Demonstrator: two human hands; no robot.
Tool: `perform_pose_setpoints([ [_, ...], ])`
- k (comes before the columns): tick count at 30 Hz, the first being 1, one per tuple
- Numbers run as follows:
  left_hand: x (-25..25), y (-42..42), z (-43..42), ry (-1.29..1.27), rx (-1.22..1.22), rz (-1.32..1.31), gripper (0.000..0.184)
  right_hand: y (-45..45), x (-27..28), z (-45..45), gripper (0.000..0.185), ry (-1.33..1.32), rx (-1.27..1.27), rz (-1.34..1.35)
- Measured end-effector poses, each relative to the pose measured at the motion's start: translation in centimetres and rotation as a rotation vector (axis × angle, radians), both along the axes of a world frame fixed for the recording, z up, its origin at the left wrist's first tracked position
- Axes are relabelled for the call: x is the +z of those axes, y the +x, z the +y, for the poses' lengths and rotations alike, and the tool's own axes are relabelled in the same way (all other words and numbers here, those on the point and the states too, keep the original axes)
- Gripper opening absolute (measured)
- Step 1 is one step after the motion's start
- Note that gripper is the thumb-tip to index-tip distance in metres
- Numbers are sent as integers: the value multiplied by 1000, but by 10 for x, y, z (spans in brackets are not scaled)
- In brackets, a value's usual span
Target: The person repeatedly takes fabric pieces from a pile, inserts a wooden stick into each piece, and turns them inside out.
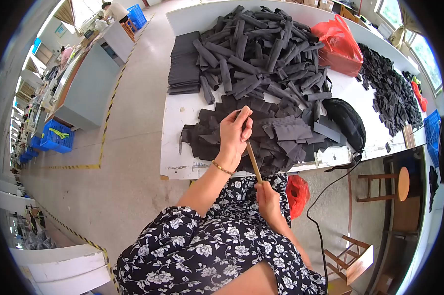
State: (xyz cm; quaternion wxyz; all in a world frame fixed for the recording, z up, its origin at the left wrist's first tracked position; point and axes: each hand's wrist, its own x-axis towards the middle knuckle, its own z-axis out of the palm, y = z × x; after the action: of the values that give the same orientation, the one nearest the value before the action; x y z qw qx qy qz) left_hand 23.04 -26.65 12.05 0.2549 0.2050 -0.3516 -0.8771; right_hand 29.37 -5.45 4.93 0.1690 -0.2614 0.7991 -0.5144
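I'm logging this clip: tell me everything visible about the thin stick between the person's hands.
The stick is slim, straight and tan-brown, and looks like wood or bamboo. It slants, its upper part toward the left hand and its lower part in the right hand. Both ends are hidden by the closed fingers, so its full length cannot be told. The bare stretch appears in front of the dark fabric pieces and the table's near edge.

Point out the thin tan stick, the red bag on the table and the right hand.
Thin tan stick (254,161): head view, middle of its exposed length.
Upper red bag (338,48): head view, middle of its visible side.
Right hand (268,200): head view, middle of the hand.
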Motion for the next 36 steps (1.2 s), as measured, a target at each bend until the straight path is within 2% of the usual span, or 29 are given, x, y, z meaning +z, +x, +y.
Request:
perform_pose_setpoints([
  [5, -5, -1, 10, 156, -99, -29, 28, 11, 22, 57, 17, 70, 72, -262],
  [8, 0, -9, 4, 201, 53, -46, 31, 26, 26, 87, 17, 198, 37, -223],
  [11, -8, -19, -23, 159, 113, 85, 33, 35, 10, 116, 17, 218, -16, -24],
  [12, -7, -22, -19, 151, 119, 84, 33, 32, 33, 105, 16, 154, -81, 14],
  [13, -4, -26, -15, 143, 117, 85, 33, 25, 29, 99, 14, 130, -96, 107],
  [15, -3, -28, 0, 164, 175, 96, 31, 15, 22, 69, 14, 33, -194, 109],
  [17, -3, -28, 13, 169, 222, 83, 29, 0, 26, 29, 16, -225, -267, 248],
  [19, -4, -24, 23, 191, 205, 60, 28, -19, 54, -10, 17, -383, -284, 174],
  [21, 0, -20, 30, 166, 177, 56, 28, -47, 50, -34, 14, -468, -265, 89],
  [22, -1, -19, 32, 132, 148, 23, 29, -57, 51, -42, 9, -493, -293, 201],
  [23, -3, -17, 31, 98, 123, -6, 30, -64, 53, -44, 7, -552, -304, 131],
  [24, -4, -16, 25, -58, 64, -131, 32, -72, 56, -40, 6, -541, -273, 100],
  [25, 17, -10, 25, -152, -72, -147, 32, -80, 62, -36, 5, -524, -241, 66],
  [26, -5, -13, 18, -448, -216, -18, 37, -87, 71, -29, 7, -431, -210, 141],
  [27, -10, -3, 16, -784, -453, -21, 39, -92, 77, -27, 10, -420, -183, 241],
  [28, 1, 5, 22, -838, -649, 13, 41, -100, 76, -24, 12, -373, -169, 326],
  [29, 10, 10, 28, -797, -868, 44, 33, -106, 76, -22, 14, -320, -155, 409],
  [31, 17, 15, 39, -678, -985, -72, 26, -109, 91, -17, 15, -264, -206, 399],
  [33, -20, 12, 44, -690, -924, -108, 33, -118, 97, -15, 15, -255, -273, 469],
  [34, -7, 21, 51, -694, -916, -95, 36, -129, 95, -14, 15, -270, -311, 542],
  [35, -16, 28, 61, -703, -838, 15, 39, -138, 94, -13, 15, -281, -353, 609],
  [36, -11, 37, 67, -717, -837, -14, 39, -144, 98, -13, 15, -370, -390, 569],
])
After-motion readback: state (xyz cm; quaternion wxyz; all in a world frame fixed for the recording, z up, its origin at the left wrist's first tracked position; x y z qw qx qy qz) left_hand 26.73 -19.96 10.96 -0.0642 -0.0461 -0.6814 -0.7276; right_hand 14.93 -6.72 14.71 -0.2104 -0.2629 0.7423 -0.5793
